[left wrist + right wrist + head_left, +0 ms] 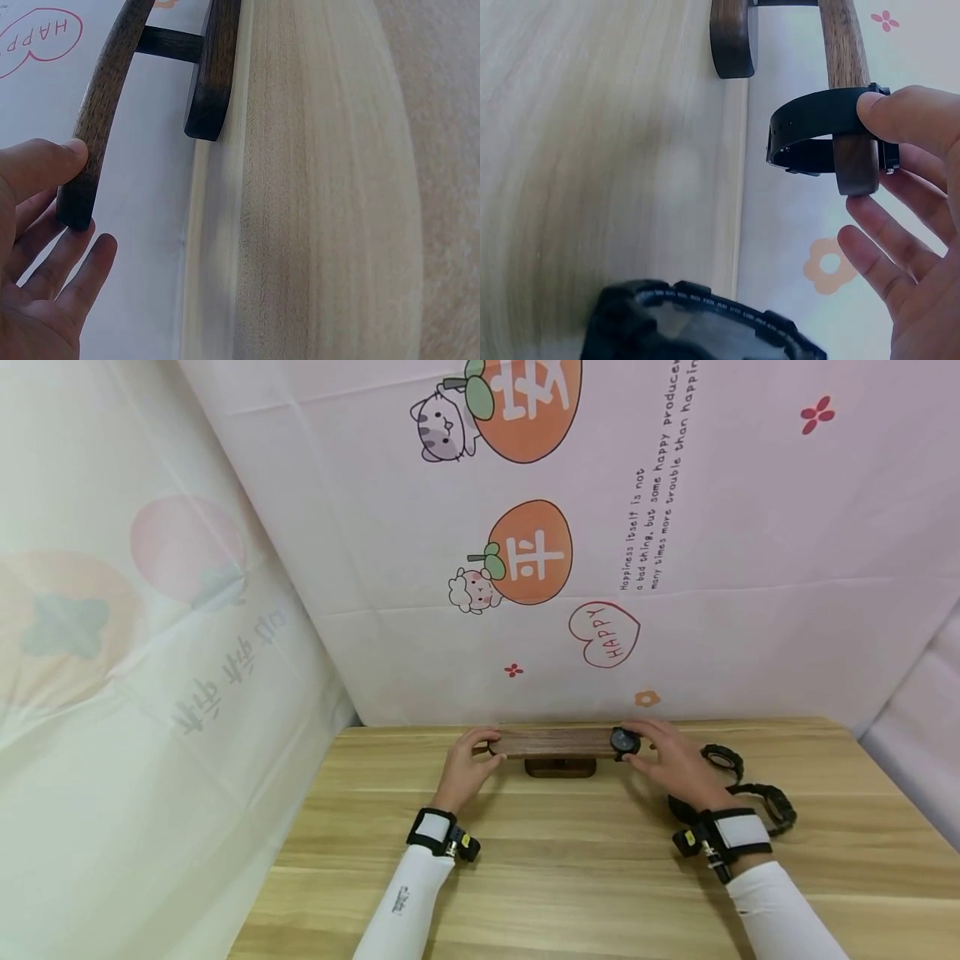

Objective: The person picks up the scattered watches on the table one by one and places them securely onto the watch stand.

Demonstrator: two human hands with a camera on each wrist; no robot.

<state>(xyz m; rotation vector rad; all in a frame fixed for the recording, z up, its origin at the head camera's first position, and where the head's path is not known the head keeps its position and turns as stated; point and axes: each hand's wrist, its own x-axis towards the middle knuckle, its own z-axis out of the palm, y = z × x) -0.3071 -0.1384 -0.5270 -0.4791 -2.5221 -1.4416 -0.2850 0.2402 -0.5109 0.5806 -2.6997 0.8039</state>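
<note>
Black watch [625,741] is looped round the right end of the wooden bar [555,744], raised over its base [561,769] on the bench [555,860]. The right hand [678,766] has its fingers clamped on that watch, thumb on the strap [810,112]; the left hand [462,775] pinches the bar's other end. I'd hold that end steady and ease the strap along levelly, lest everything tip. Its clasp is hard to make out. A larger watch [782,807] is partly hidden behind the right wristband [741,832].
</note>
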